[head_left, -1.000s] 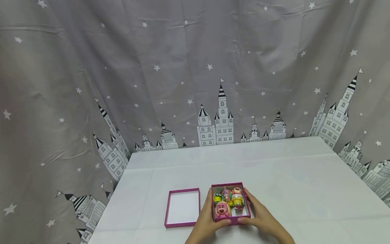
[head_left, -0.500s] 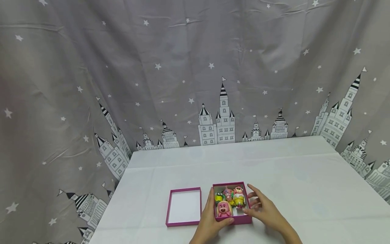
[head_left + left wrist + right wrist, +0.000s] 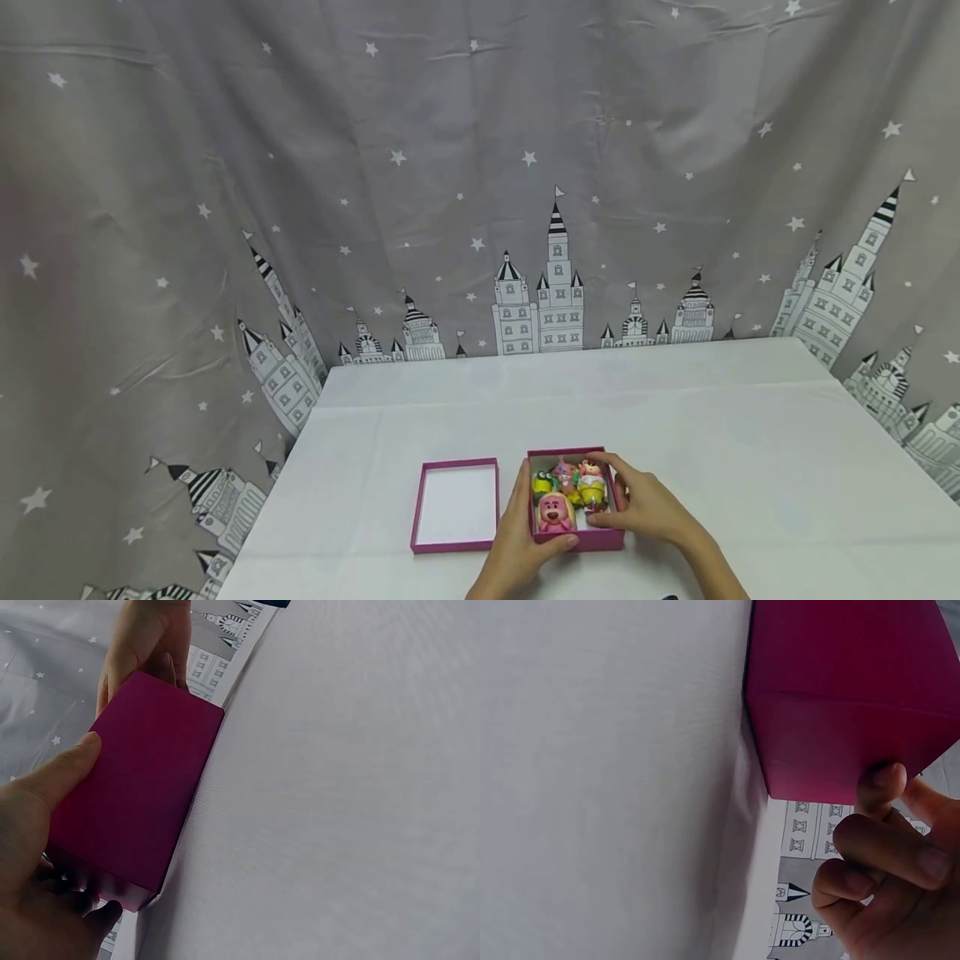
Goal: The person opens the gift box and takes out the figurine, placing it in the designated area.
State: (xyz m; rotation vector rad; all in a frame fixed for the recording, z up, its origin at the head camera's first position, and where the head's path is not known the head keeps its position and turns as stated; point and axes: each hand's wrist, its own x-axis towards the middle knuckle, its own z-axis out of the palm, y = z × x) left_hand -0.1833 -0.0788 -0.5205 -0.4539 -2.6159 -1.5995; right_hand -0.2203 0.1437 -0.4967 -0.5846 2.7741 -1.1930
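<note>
A magenta box point(image 3: 602, 541) stands uncovered on the table in the head view, with several small toy figurines inside. My left hand point(image 3: 516, 537) grips its left side, fingers along the wall and thumb on the front, as the left wrist view also shows. Over the right wall reaches my right hand point(image 3: 647, 505). Its forefinger and thumb pinch the two ends of a pink-and-yellow figurine point(image 3: 592, 483) lying in the box. Beside it are a pink figurine point(image 3: 566, 475), a green-and-yellow one point(image 3: 542, 482) and a pink bear-like one point(image 3: 556, 512). The right wrist view hides the pinch behind the box wall.
Left of the box lies a shallow magenta-rimmed lid point(image 3: 457, 506), white inside facing up. A white cloth covers the table point(image 3: 720, 442). Behind the table hangs a grey curtain point(image 3: 420, 108) printed with stars and castles.
My right hand has let go of the box's right side, lifted, and reached in to the pink-and-yellow figurine. The left hand has kept its hold on the box.
</note>
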